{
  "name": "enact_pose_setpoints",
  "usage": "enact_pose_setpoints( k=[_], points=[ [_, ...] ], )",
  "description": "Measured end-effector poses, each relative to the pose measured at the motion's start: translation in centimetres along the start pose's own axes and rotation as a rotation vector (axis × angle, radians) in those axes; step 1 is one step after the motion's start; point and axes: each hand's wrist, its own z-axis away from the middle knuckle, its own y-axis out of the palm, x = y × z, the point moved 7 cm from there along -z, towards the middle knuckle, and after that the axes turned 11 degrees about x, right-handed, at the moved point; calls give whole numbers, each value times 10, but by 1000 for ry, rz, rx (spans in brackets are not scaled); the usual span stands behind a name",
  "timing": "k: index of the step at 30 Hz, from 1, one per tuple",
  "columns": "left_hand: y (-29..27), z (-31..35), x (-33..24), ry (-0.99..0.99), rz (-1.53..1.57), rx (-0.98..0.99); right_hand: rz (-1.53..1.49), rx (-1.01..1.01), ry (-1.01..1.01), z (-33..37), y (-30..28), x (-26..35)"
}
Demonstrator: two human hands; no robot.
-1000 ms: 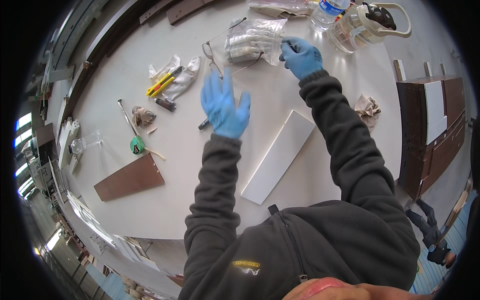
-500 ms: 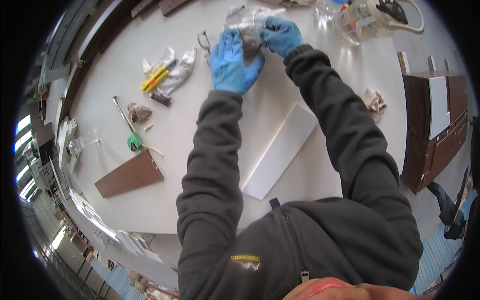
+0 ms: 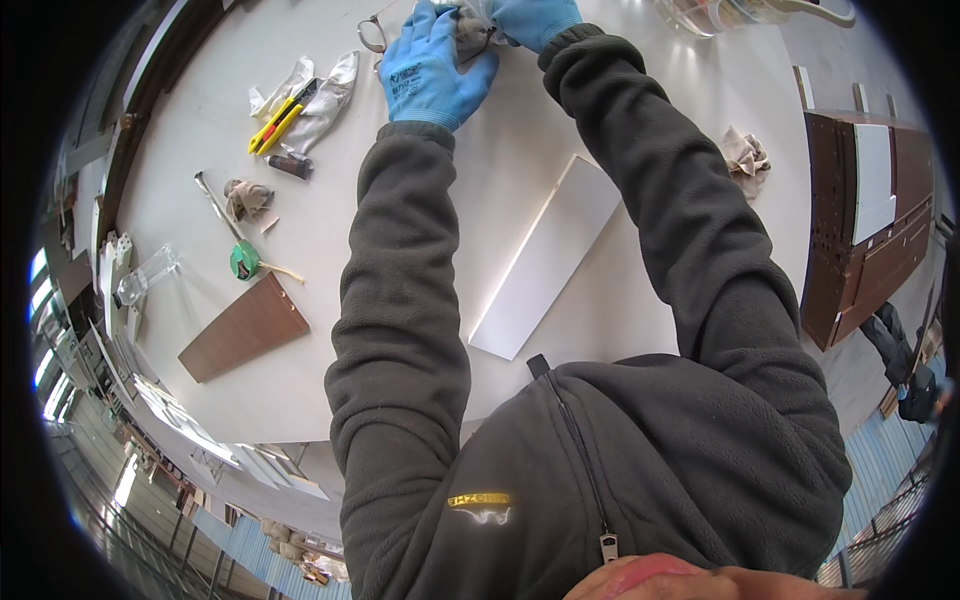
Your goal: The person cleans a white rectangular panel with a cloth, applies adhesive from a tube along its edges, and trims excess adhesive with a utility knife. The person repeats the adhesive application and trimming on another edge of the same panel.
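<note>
Both my hands wear blue gloves and reach to the far edge of the view. My left hand [image 3: 432, 72] lies flat with its thumb apart, its fingers against a clear plastic bag [image 3: 474, 38] with something greyish-brown inside. At the bag's right side, my right hand [image 3: 535, 20] is closed on the plastic; the top edge of the view cuts off part of it. A metal loop, like a scissors handle [image 3: 372, 36], shows just left of my left hand. Nearer to me, a white board [image 3: 546, 262] lies slanted between my forearms.
Left on the table [image 3: 330, 220] lie a yellow utility knife [image 3: 280, 122] on white cloth, a small dark tube [image 3: 290, 166], a crumpled rag [image 3: 247, 200], a green tape measure [image 3: 244, 261], a brown board [image 3: 245, 328] and a clear bottle [image 3: 146, 278]. Right are another rag [image 3: 745, 160], a pitcher [image 3: 715, 14] and brown panels [image 3: 850, 270].
My view has shifted, so the hands, bag and pitcher now sit higher, partly out of frame. My left hand still lies flat by the bag and my right still grips it.
</note>
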Motion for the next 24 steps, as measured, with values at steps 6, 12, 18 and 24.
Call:
enact_pose_setpoints(
  k=[6,12,18,24],
  points=[
    [11,0,-1,34,-59,-41,695,-83,-193,6,5,21],
    [16,-2,5,10,-144,-56,725,-139,-264,21,-11,29],
    [16,-3,6,-9,-100,-81,-97,-219,-218,44,-41,28],
    [-2,2,-4,-74,39,-56,-199,-364,5,107,-101,22]
  ],
)
